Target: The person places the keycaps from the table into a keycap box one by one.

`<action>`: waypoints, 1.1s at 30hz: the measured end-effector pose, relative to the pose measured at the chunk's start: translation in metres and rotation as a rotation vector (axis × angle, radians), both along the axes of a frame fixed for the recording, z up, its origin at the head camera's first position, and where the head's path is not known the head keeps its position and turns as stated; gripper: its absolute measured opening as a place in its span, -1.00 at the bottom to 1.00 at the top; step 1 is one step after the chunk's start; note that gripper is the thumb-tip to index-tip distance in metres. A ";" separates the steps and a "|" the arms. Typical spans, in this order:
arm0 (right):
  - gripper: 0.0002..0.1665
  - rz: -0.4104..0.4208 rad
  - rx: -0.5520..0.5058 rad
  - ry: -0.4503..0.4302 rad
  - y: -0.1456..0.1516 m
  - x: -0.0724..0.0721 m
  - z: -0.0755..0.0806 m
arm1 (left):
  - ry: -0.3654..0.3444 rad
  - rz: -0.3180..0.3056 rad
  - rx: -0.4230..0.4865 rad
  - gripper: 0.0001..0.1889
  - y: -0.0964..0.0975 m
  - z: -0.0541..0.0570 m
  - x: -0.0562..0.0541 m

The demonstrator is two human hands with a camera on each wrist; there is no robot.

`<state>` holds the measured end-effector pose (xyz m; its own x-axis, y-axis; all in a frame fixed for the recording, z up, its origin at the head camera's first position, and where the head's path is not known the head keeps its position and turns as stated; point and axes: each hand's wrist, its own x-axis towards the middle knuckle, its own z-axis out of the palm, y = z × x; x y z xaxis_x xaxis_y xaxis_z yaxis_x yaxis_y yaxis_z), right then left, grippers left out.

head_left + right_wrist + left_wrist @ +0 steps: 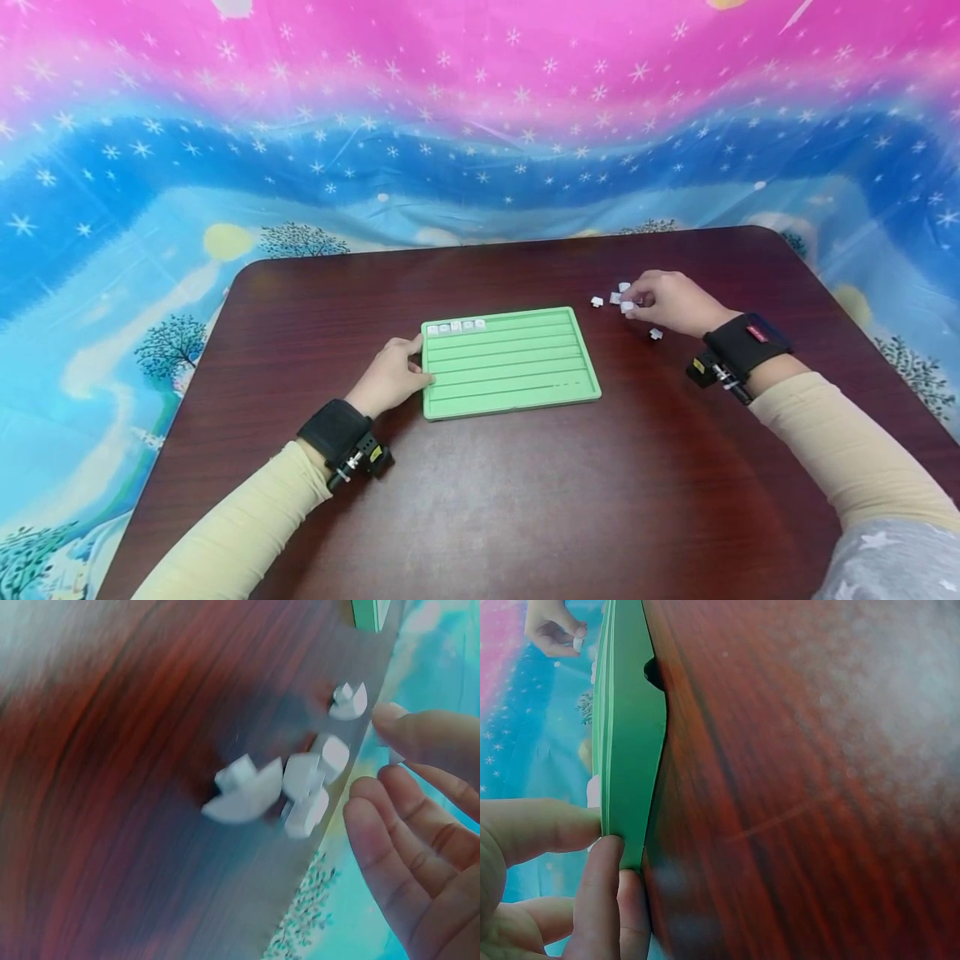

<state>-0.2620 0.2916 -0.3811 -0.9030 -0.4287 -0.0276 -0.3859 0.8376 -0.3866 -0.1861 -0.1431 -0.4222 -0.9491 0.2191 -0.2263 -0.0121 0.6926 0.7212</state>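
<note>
My left hand grips the left edge of a green tray with ridged rows. In the left wrist view its fingers lie at the end of the tray's green side wall. White keycaps stand in a row at the left of the top groove. Out to the right, my right hand pinches a white keycap between thumb and fingertip, mostly covered in the right wrist view. Just beyond those fingers are several loose white keycaps close together.
One loose keycap lies between the tray and the right hand; another keycap rests below that hand, stem showing. The dark wooden table reaches back to a patterned pink and blue cloth.
</note>
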 end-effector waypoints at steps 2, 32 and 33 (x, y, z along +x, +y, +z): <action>-0.74 0.017 0.002 -0.010 -0.006 0.001 0.001 | 0.000 0.002 0.000 -0.17 0.000 0.000 0.000; -0.81 0.146 -0.052 0.030 -0.062 -0.013 0.003 | -0.012 -0.011 0.004 -0.17 -0.001 -0.002 -0.002; -0.80 0.151 -0.054 0.028 -0.063 -0.014 0.002 | -0.015 -0.008 0.004 -0.17 -0.001 -0.002 -0.002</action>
